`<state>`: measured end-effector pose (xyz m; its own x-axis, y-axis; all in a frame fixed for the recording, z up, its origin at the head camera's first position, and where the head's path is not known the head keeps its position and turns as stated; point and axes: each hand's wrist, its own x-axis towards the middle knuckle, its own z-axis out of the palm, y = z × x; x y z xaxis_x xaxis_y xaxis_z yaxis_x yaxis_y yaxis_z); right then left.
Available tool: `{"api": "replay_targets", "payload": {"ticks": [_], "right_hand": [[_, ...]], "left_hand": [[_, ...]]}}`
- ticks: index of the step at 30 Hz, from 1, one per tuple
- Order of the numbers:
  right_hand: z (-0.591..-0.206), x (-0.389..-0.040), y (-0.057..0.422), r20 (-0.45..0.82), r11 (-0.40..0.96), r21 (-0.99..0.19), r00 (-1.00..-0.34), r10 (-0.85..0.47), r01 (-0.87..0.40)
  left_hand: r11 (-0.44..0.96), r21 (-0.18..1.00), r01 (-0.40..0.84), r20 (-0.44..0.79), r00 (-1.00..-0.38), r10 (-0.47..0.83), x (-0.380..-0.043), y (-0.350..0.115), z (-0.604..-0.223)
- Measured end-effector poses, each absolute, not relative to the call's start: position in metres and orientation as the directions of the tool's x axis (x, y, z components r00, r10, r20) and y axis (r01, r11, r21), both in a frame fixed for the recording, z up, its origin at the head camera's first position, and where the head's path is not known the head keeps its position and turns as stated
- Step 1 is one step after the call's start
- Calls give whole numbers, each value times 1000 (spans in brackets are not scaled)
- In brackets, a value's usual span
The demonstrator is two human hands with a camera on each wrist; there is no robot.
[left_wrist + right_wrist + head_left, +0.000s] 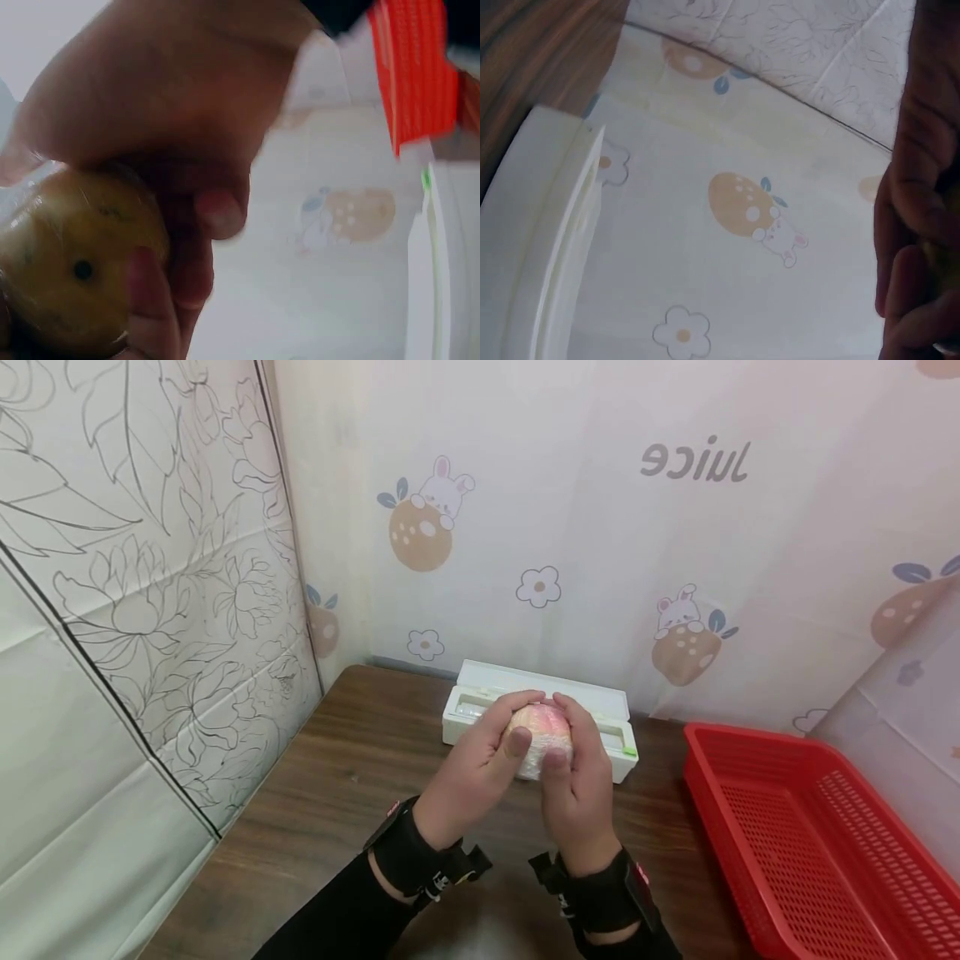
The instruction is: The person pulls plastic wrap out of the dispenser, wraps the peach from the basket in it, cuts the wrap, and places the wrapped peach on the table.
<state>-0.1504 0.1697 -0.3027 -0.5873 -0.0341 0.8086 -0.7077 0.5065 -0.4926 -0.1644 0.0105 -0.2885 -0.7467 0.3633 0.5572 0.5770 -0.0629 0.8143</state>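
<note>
A pink and yellow peach (pixel 546 723) wrapped in clear plastic film is cupped between both hands above the table. My left hand (pixel 477 762) curls round its left side, and my right hand (pixel 583 781) grips its right side, with both thumbs toward me. In the left wrist view the yellow underside of the peach (pixel 67 247) shows a dark spot beneath shiny film. Just behind the hands lies a long white cling film box (pixel 622 765) with its lid raised and a clear roll (pixel 470 710) partly visible inside. The right wrist view shows little of the peach.
To the right stands a red plastic basket (pixel 772 852) with perforated walls. The dark wooden table (pixel 322 793) meets a printed curtain (pixel 510 510) at the back and a flower-patterned curtain (pixel 150 593) on the left.
</note>
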Motion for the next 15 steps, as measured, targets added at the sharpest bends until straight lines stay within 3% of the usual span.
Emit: {"api": "replay_targets", "payload": {"ticks": [8,15], "right_hand": [[-299,-144,170,780,514,-551,-625,37,-657],[-297,-142,170,746,518,-590,-663,56,-619]], "left_hand": [[-83,800,594,577,-724,378,-165,18,-291],[4,851,526,480,-780,400,-163,19,-290]]}}
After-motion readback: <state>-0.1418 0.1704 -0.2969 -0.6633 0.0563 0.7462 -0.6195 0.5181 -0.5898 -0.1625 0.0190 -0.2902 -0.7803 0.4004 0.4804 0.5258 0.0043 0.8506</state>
